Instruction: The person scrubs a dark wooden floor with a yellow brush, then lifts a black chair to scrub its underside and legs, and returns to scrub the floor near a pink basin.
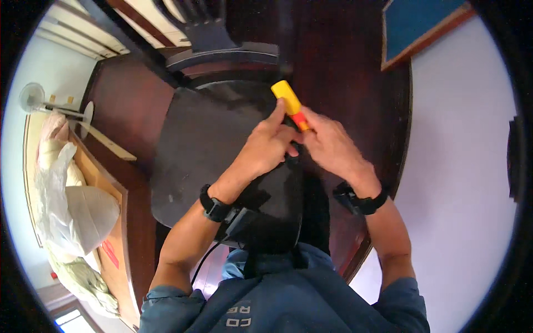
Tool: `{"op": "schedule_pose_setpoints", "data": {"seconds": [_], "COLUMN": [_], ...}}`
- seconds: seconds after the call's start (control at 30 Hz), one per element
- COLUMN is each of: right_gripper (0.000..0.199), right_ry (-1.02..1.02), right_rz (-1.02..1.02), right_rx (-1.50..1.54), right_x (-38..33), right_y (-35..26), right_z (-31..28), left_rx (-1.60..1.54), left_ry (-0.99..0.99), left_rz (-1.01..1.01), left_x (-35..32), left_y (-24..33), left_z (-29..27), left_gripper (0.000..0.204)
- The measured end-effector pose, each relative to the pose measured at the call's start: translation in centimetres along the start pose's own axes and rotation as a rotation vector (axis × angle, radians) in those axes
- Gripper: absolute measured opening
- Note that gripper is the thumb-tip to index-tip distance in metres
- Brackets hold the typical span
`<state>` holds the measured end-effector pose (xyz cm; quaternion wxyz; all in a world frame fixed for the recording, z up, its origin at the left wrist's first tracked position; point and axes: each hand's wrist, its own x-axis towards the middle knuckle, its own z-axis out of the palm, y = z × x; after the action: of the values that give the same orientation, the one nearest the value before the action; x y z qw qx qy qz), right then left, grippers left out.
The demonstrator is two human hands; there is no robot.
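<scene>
A short yellow cylinder with a red-orange band (287, 99) is held at a tilt above the right edge of a dark chair seat (205, 144). My right hand (332, 145) is closed round its lower, orange end. From the other side, my left hand (268, 145) reaches in with one finger laid along the yellow part and the rest curled near its lower end. What lies between the two hands is partly hidden, and the exact kind of tool or container cannot be made out. Both wrists wear black straps with small devices.
The chair's dark backrest (222, 53) rises at the far side. To the left, a wooden surface (114, 277) bears a plastic bag (61, 205) and cloth, with a white fan (33, 97) behind. A white wall (449, 183) stands on the right, below a framed blue panel (416, 28).
</scene>
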<state>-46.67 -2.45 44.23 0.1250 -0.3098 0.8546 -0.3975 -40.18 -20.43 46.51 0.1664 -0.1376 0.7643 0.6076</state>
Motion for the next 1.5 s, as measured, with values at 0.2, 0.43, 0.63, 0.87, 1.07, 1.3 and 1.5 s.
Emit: {"op": "schedule_pose_setpoints", "data": {"seconds": [0.2, 0.43, 0.63, 0.87, 1.07, 1.3, 1.5], "right_gripper": [0.047, 0.04, 0.04, 0.041, 0.039, 0.037, 0.038], "right_ry": [0.026, -0.092, -0.142, -0.114, -0.16, -0.209, -0.191], "right_rz": [-0.202, -0.447, -0.426, -0.527, -0.499, -0.475, -0.469], "right_rx": [-0.596, -0.705, -0.65, -0.741, -0.69, -0.644, -0.724], "right_x": [2.9, 7.2, 7.6, 10.5, 7.2, 10.3, 7.8], "right_y": [0.0, 1.8, 3.6, 1.9, 5.0, 2.7, 4.5], "right_z": [-1.1, -3.9, -4.2, -2.1, -6.1, -3.7, -6.0], "left_rx": [0.356, 0.455, 0.522, 0.535, 0.5, 0.464, 0.454], "left_ry": [0.261, 0.274, 0.342, 0.338, 0.326, 0.293, 0.281], "left_rz": [0.355, 0.368, 0.436, 0.462, 0.457, 0.437, 0.517], "left_x": [-2.0, -4.7, -4.8, -4.6, -4.7, -5.0, -5.2], "left_y": [-3.4, -5.9, -6.7, -6.0, -5.7, -6.0, -5.5], "left_z": [-1.8, -2.4, -2.0, -1.8, -2.1, -2.1, -2.1], "left_gripper": [0.055, 0.052, 0.056, 0.055, 0.053, 0.052, 0.051]}}
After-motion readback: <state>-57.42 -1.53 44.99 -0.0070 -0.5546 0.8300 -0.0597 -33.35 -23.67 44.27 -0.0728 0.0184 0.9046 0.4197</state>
